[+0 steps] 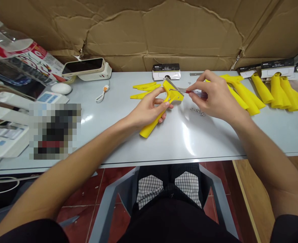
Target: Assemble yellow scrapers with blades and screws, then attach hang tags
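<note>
My left hand [152, 107] is closed around the yellow handle of a scraper [151, 125], whose wide head with a metal blade points away from me. In my right hand [212, 96] is a screwdriver [198, 93], gripped between thumb and fingers. Its thin shaft reaches left, and the tip meets a screw on the scraper head. A second screw shows on the head's right side. Just below my right hand lies a small pile of screws [198, 111]. Several yellow plastic strips [145, 88] rest beyond my left hand.
More yellow handles [248, 98] lie at the right by black-and-white packages [277, 68]. Another package [166, 72] stands at the back against cardboard [118, 33]. A phone [83, 66], white mouse [61, 88] and large bottle [35, 57] are at the left.
</note>
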Motion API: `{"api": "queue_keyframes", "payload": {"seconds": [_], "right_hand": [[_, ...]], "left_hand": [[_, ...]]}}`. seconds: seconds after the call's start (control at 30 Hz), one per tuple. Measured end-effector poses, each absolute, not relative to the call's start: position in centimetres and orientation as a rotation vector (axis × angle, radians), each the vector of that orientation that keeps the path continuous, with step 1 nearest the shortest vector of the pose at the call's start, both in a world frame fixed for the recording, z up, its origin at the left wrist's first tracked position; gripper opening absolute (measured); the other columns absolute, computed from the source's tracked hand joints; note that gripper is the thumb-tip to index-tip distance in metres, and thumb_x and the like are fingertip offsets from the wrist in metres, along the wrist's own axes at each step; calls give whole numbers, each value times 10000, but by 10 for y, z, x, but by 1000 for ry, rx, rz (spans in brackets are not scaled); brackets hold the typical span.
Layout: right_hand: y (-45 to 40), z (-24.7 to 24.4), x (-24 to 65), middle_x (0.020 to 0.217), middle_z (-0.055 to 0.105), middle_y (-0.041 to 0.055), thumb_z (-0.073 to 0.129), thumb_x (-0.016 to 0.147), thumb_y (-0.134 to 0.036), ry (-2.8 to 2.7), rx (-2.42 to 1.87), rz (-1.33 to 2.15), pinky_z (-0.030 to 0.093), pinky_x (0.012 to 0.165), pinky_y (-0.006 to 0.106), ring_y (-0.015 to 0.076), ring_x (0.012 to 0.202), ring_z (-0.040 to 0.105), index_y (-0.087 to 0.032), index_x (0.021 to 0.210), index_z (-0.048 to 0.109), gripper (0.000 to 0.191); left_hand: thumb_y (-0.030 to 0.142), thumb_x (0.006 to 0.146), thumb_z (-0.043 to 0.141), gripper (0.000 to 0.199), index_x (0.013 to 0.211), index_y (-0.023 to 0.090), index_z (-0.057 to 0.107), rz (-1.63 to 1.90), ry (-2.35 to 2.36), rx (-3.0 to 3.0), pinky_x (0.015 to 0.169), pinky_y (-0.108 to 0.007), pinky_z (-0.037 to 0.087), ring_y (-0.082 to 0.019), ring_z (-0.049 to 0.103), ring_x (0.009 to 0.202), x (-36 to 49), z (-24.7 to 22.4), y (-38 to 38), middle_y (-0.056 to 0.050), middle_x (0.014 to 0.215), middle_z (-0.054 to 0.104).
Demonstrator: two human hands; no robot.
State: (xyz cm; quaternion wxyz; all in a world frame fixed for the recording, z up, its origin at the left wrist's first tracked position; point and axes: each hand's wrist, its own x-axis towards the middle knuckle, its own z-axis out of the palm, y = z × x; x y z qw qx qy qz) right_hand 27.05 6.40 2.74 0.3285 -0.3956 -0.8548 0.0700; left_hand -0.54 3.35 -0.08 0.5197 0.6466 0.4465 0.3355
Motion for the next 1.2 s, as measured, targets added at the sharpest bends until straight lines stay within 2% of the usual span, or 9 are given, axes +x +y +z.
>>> {"api": "queue_keyframes", "payload": {"seconds": [0.13, 0.3, 0.53, 0.87, 1.0, 1.2], "right_hand": [[64, 27, 270, 1150, 717, 119, 717, 1100, -495, -2237, -1028, 182, 627, 886, 552, 315, 962, 729, -297, 1147, 853, 245], [63, 27, 270, 1145, 722, 128, 713, 1101, -531, -2243, -1035, 187, 625, 867, 545, 316, 952, 731, -300, 1145, 863, 279], [51, 31, 263, 1070, 733, 118, 658, 1112, -447, -2268, -1014, 172, 593, 797, 497, 291, 865, 698, -280, 1132, 889, 286], [46, 32, 260, 1193, 772, 126, 655, 1104, -307, -2350, -940, 109, 581, 785, 444, 246, 833, 686, -256, 1165, 871, 231], [45, 32, 259, 1099, 800, 124, 622, 1093, -207, -2371, -906, 72, 583, 803, 418, 245, 853, 709, -216, 1137, 869, 251], [44, 34, 253, 924, 814, 66, 683, 1040, -236, -2259, -987, 235, 595, 828, 425, 249, 829, 740, -247, 1017, 871, 190]], "left_hand": [[409, 1130, 657, 517, 1625, 317, 538, 794, 1082, 1600, 569, -329, 582, -136, 693, 627, -7, -3, 35, -143, 1236, 819], [402, 1126, 651, 496, 1605, 307, 567, 791, 1073, 1600, 559, -333, 583, -136, 666, 617, -7, -3, 35, -141, 1228, 808], [374, 1105, 679, 474, 1570, 315, 607, 811, 1115, 1665, 528, -311, 582, -130, 648, 590, -6, -2, 33, -117, 1184, 792], [339, 1097, 689, 470, 1563, 305, 633, 799, 1102, 1682, 515, -279, 561, -116, 636, 592, -5, -2, 32, -90, 1129, 768], [347, 1095, 712, 471, 1556, 273, 650, 800, 1116, 1650, 517, -283, 554, -104, 606, 577, -2, 1, 29, -82, 1104, 748], [408, 1084, 753, 481, 1541, 286, 663, 823, 1098, 1674, 522, -296, 530, -116, 573, 572, -2, 0, 27, -81, 1100, 770]]}}
